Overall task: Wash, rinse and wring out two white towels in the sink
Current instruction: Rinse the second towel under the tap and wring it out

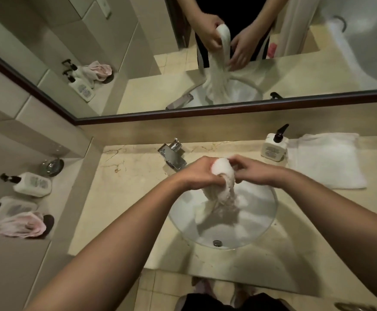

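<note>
A wet white towel hangs bunched above the round glass sink, its lower end trailing into the bowl. My left hand grips the towel's upper part from the left. My right hand pinches the same bunched top from the right. A second white towel lies folded flat on the counter to the right of the sink. The mirror above shows both hands holding the towel.
A chrome faucet stands behind the sink at left, no water visibly running. A white pump bottle sits behind the sink at right. On the left ledge are two pump bottles, a small dish and a pink cloth.
</note>
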The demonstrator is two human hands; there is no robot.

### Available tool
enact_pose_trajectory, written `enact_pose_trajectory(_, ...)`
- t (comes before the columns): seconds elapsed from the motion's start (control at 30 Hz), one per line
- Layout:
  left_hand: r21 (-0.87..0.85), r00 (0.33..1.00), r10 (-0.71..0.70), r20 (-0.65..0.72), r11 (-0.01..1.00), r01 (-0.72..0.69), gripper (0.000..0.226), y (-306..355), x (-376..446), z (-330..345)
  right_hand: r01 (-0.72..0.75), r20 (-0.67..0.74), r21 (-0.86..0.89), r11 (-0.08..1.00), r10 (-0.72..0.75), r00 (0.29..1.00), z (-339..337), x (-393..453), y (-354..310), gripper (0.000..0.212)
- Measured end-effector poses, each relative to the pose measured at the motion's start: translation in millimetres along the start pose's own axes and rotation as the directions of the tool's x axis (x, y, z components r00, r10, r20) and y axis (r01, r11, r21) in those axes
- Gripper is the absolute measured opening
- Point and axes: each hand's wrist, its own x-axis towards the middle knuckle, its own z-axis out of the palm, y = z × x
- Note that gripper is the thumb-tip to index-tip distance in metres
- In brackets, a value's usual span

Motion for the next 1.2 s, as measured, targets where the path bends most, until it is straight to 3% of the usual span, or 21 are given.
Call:
enact_pose_trajectory(0.07, 0.055, 1.0, 0.0, 0.012, 0.998, -0.001, 0.022, -1, 1, -4, 0.086, 0.191, 0.222, 0.971, -0.13, 0.973, -7, -2, -14, 0.067)
enact_pose_trajectory(0.13, 0.056, 1.0, -0.016, -0.012, 0.998, 0.017, 0.02, -2, -1, -8, 0.119, 0.268, 0.23, 0.966, -0.18, 0.946, -3, -2, -21, 0.067)
enact_pose_trajectory(0.33, 0.069, 0.997, -0.06, -0.053, 0.996, 0.064, 0.01, -5, -9, -22, 0.227, 0.037, 0.06, 0.972, -0.23, 0.973, 9, 3, -38, 0.025)
enact_pose_trajectory(0.4, 0.025, 0.992, -0.084, -0.091, 0.996, 0.086, 0.007, -10, -10, -22, 0.215, -0.012, 0.085, 0.973, -0.215, 0.976, 9, 10, -39, 0.013)
enact_pose_trajectory(0.53, -0.059, 0.988, -0.13, -0.083, 0.99, 0.125, 0.015, -31, -4, -11, 0.202, -0.068, 0.202, 0.958, -0.193, 0.979, 18, 14, -41, 0.015)
enact_pose_trajectory(0.63, -0.121, 0.98, -0.132, -0.146, 0.986, 0.115, 0.038, -51, 3, 1, 0.226, -0.1, 0.329, 0.917, -0.204, 0.974, 20, 12, -38, 0.016)
enact_pose_trajectory(0.7, -0.238, 0.972, -0.122, -0.2, 0.968, 0.073, 0.038, -55, 7, 5, 0.235, -0.118, 0.436, 0.869, -0.204, 0.972, 15, 8, -35, 0.024)
enact_pose_trajectory(0.8, -0.513, 0.951, -0.135, -0.28, 0.858, -0.029, 0.038, -41, 8, 1, 0.202, -0.08, 0.526, 0.826, -0.188, 0.979, 4, 2, -32, 0.027)
enact_pose_trajectory(0.93, -0.72, 0.976, -0.041, -0.213, 0.682, -0.129, 0.061, -19, 5, -7, 0.184, -0.054, 0.437, 0.88, -0.179, 0.982, 10, 3, -25, 0.036)
enact_pose_trajectory(1.1, -0.846, 0.995, 0.093, -0.042, 0.527, -0.085, 0.076, -8, 6, -20, 0.119, -0.146, 0.73, 0.673, -0.017, 0.989, 20, 37, -25, 0.064)
enact_pose_trajectory(1.2, -0.935, 0.981, 0.178, 0.078, 0.354, 0.01, 0.06, -4, 7, -28, 0.109, -0.162, 0.681, 0.724, 0.004, 0.987, 19, 64, -43, 0.068)
